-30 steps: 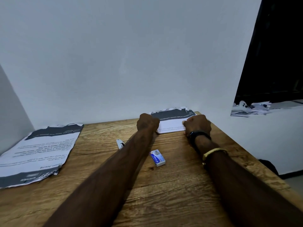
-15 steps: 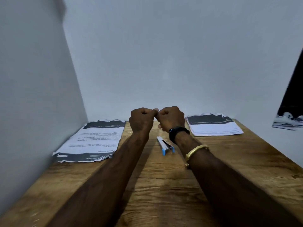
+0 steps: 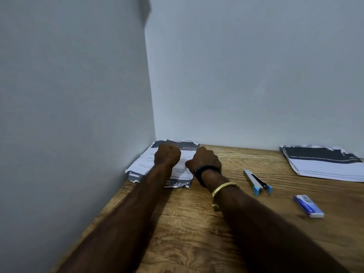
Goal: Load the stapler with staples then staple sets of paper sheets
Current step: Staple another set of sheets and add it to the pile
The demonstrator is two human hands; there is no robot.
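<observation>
A pile of printed paper sheets [image 3: 143, 164] lies in the far left corner of the wooden table [image 3: 197, 223]. My left hand [image 3: 167, 154] rests on it as a closed fist. My right hand [image 3: 204, 159] is curled at the pile's right edge, thumb on the paper; whether it grips a sheet I cannot tell. A white stapler with blue ends [image 3: 256, 181] lies to the right of my right wrist. A small blue and white staple box [image 3: 308, 205] sits further right. A second paper pile [image 3: 325, 164] lies at the far right.
Grey walls close the table at the back [image 3: 246, 85] and on the left [image 3: 69, 115]. My right wrist wears a black band [image 3: 204, 171] and a gold bangle [image 3: 222, 189].
My view has swung left. Both hands moved from the right paper pile, past the table's middle above the stapler, onto the left pile, staying closed all the way.
</observation>
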